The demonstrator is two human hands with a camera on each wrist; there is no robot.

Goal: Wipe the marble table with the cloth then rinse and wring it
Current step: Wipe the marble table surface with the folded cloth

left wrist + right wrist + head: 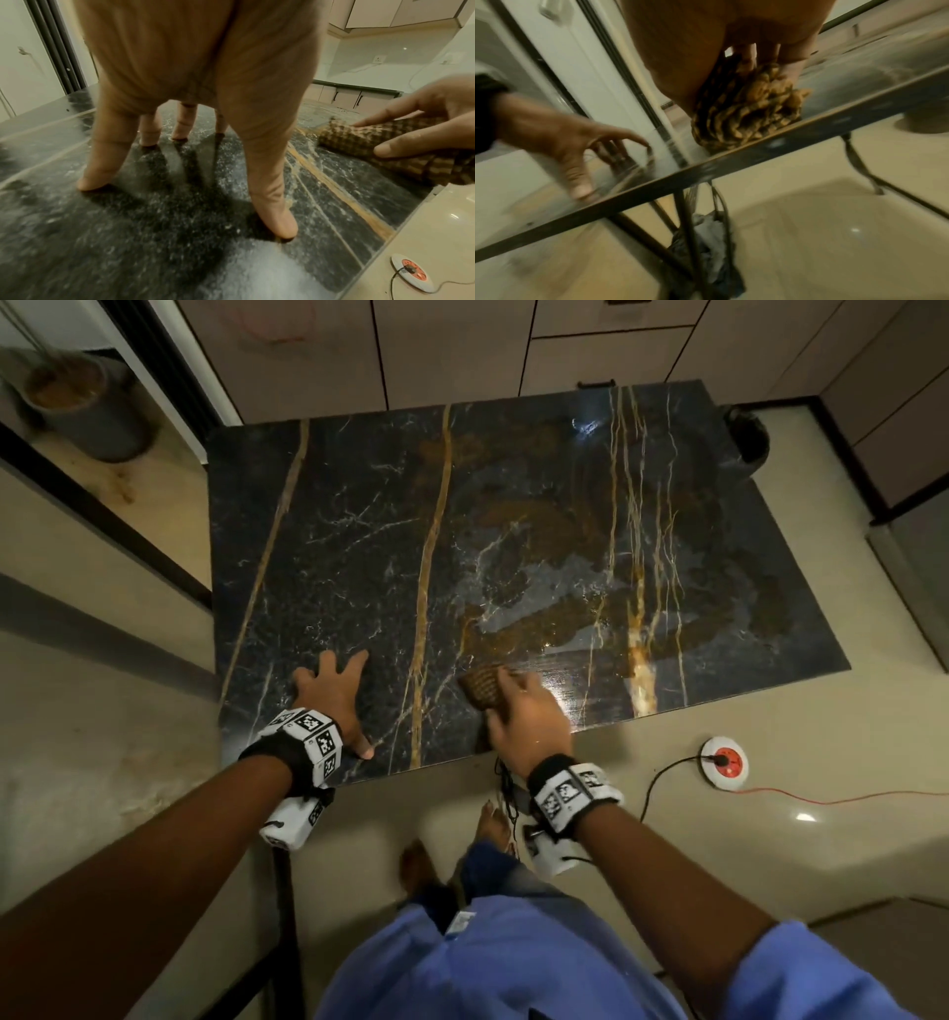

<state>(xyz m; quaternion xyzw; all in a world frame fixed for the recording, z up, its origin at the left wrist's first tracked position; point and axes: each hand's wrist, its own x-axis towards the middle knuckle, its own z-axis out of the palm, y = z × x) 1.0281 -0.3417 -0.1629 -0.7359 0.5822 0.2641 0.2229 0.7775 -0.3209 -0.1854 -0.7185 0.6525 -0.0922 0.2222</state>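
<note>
Dark marble veined in gold and white fills the centre of the head view, where you stand at the near edge of the table point(359, 516) with both arms reaching down onto it. Your left hand point(331, 698) rests on the slab at lower left of centre, its fingers point(96, 178) spread wide and propped on their tips against the stone, as the left wrist view shows. Your right hand point(529, 713) sits just right of it near the table's front edge, its fingers point(370, 122) and thumb curled over a bunched, brown checked cloth point(480, 685) that lies pressed on the marble; in the right wrist view the cloth point(744, 113) bulges out from under the palm right at the table's edge. A wet, brownish smear spreads across the right half of the slab above the cloth, glinting under the light. On the pale floor at lower right of the head view lies a round white socket point(724, 762) with a red centre, a black cable plugged into it and a thin red wire trailing off to the right. A grey bucket point(84, 405) stands at upper left, beyond a dark door frame, and a dark bin point(747, 436) sits past the table's far right corner.
</note>
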